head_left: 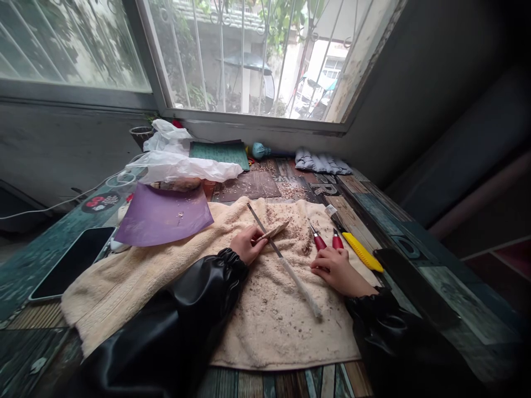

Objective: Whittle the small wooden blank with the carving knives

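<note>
Between the fingers of my left hand (246, 245) is a slim, pointed piece of wood (277, 230), lying across a thin metal file (265, 231). The file's wrapped, whitish handle (302, 287) rests on a beige towel (265, 331). My right hand (342, 272) is low over the towel, fingers curled and close together at the lower ends of two red-handled carving tools (319, 241). Whether it grips either tool is hidden. Wood shavings (290, 221) are scattered over the towel.
Right of the tools lie a brush (334, 216), a yellow-handled cutter (363, 252) and a dark flat slab (415, 284). Purple sandpaper (166, 215) and a phone (72, 265) are at left. Behind are a plastic bag (186, 166), a green mat (219, 155) and a grey pad (322, 161).
</note>
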Tool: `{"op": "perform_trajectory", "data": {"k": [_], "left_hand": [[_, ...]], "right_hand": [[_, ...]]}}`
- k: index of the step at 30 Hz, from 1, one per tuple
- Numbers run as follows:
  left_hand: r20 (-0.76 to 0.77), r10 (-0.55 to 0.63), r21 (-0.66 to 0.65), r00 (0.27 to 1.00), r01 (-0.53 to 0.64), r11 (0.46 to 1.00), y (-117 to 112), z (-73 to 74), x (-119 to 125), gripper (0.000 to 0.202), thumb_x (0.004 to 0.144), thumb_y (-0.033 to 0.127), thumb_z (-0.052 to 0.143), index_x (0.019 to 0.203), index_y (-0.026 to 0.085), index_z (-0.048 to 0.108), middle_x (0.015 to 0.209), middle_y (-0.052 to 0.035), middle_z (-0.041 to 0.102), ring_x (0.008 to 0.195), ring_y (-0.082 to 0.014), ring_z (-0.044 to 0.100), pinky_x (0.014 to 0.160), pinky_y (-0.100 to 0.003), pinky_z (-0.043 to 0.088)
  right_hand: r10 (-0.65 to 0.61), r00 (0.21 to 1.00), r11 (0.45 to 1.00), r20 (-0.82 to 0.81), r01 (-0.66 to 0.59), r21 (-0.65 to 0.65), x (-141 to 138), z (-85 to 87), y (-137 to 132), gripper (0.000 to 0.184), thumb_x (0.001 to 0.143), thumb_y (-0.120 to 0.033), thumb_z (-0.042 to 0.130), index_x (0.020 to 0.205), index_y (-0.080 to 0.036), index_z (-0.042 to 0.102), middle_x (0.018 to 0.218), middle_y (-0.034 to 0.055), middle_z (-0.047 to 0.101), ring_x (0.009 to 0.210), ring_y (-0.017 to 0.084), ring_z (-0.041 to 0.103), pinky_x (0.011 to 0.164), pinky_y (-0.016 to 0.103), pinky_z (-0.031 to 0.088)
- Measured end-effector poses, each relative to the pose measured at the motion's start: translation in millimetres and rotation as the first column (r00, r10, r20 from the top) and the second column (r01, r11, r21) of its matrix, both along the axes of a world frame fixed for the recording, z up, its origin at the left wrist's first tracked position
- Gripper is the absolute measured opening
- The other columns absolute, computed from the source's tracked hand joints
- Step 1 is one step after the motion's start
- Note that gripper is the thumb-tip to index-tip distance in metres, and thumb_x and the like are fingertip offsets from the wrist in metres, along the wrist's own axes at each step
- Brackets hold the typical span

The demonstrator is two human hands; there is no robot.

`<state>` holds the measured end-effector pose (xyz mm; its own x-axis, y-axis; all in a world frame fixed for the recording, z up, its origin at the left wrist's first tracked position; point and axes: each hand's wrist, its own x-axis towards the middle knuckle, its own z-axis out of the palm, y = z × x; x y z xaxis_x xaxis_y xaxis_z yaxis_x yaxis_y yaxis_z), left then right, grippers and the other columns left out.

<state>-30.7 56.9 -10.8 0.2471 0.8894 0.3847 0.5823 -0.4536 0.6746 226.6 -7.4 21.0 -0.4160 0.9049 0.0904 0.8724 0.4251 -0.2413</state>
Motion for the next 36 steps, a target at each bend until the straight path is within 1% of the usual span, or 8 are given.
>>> {"op": "perform_trajectory", "data": {"k": [9, 16, 21, 23, 26, 29, 34, 36], "left_hand": [[-0.003, 0.000, 0.004, 1.000, 0.000, 1.000, 1, 0.1, 0, 0.012, 0.072, 0.029, 0.054, 0.073, 0.017, 0.054, 0.069, 0.0000, 0.055, 0.060, -0.0097, 0.053, 0.055, -0.021, 0.046], [0.016, -0.013, -0.002, 1.000, 0.013, 1.000, 0, 0.6, 0, 0.012, 0.073, 0.029, 0.053, 0.074, 0.017, 0.056, 0.068, 0.0000, 0.055, 0.061, -0.0100, 0.053, 0.054, -0.021, 0.047], [0.013, -0.002, -0.002, 1.000, 0.002, 1.000, 0, -0.9, 0, 0.012, 0.072, 0.028, 0.054, 0.074, 0.017, 0.056, 0.069, -0.0002, 0.056, 0.060, -0.0102, 0.053, 0.054, -0.021, 0.047], [0.009, -0.001, -0.005, 1.000, 0.001, 1.000, 1, -1.3, 0, 0.011, 0.072, 0.028, 0.054, 0.074, 0.017, 0.056, 0.069, -0.0002, 0.056, 0.060, -0.0099, 0.053, 0.055, -0.021, 0.047], [0.016, -0.006, -0.010, 1.000, 0.006, 1.000, 1, -1.1, 0, 0.012, 0.072, 0.029, 0.054, 0.074, 0.017, 0.055, 0.069, 0.0001, 0.056, 0.060, -0.0097, 0.053, 0.055, -0.021, 0.047], [0.028, -0.011, -0.010, 1.000, 0.012, 1.000, 0, -0.1, 0, 0.012, 0.072, 0.030, 0.053, 0.073, 0.017, 0.056, 0.068, 0.0006, 0.056, 0.060, -0.0097, 0.053, 0.055, -0.021, 0.047], [0.037, -0.013, -0.011, 0.999, 0.014, 1.000, -1, 1.8, 0, 0.013, 0.072, 0.030, 0.053, 0.072, 0.017, 0.055, 0.068, 0.0008, 0.056, 0.060, -0.0094, 0.053, 0.054, -0.020, 0.047], [0.033, -0.011, -0.010, 0.999, 0.012, 1.000, -1, 2.1, 0, 0.012, 0.072, 0.030, 0.053, 0.072, 0.017, 0.055, 0.068, 0.0006, 0.056, 0.060, -0.0094, 0.053, 0.054, -0.020, 0.047]], "right_hand": [[-0.057, 0.998, 0.998, -0.031, 0.058, 0.034, 8, 9.9, -3, 0.017, 0.079, -0.033, 0.046, 0.073, -0.023, 0.059, 0.082, 0.0021, 0.060, 0.082, 0.018, 0.050, 0.074, 0.035, 0.024], [-0.129, 0.987, 0.980, -0.097, 0.142, 0.138, 5, 8.7, 8, 0.019, 0.080, -0.033, 0.043, 0.074, -0.021, 0.057, 0.079, 0.0020, 0.060, 0.078, 0.016, 0.050, 0.074, 0.034, 0.024], [-0.238, 0.969, 0.941, -0.064, 0.246, 0.234, -2, 4.4, 23, 0.031, 0.079, -0.041, 0.044, 0.061, -0.020, 0.056, 0.067, 0.0019, 0.060, 0.073, 0.017, 0.049, 0.074, 0.035, 0.022], [-0.210, 0.976, 0.954, -0.059, 0.218, 0.207, 1, 4.8, 22, 0.029, 0.079, -0.040, 0.044, 0.063, -0.020, 0.059, 0.070, 0.0020, 0.061, 0.075, 0.017, 0.049, 0.073, 0.035, 0.022], [-0.093, 0.994, 0.991, -0.053, 0.098, 0.087, 8, 7.0, 12, 0.021, 0.077, -0.039, 0.048, 0.075, -0.025, 0.062, 0.083, 0.0009, 0.062, 0.081, 0.017, 0.050, 0.075, 0.034, 0.023], [-0.018, 1.000, 1.000, -0.001, 0.018, -0.002, 14, 5.6, 2, 0.020, 0.075, -0.042, 0.050, 0.075, -0.028, 0.064, 0.082, 0.0005, 0.062, 0.082, 0.018, 0.049, 0.073, 0.035, 0.022], [0.008, 0.999, 0.999, 0.049, -0.010, 0.047, 14, -3.6, -4, 0.022, 0.079, -0.037, 0.047, 0.071, -0.026, 0.064, 0.077, 0.0016, 0.061, 0.082, 0.018, 0.049, 0.075, 0.037, 0.020], [0.008, 0.999, 0.999, 0.053, -0.010, 0.036, 12, -3.6, -4, 0.021, 0.079, -0.035, 0.045, 0.073, -0.024, 0.061, 0.079, 0.0015, 0.060, 0.082, 0.019, 0.048, 0.076, 0.038, 0.020]]}}
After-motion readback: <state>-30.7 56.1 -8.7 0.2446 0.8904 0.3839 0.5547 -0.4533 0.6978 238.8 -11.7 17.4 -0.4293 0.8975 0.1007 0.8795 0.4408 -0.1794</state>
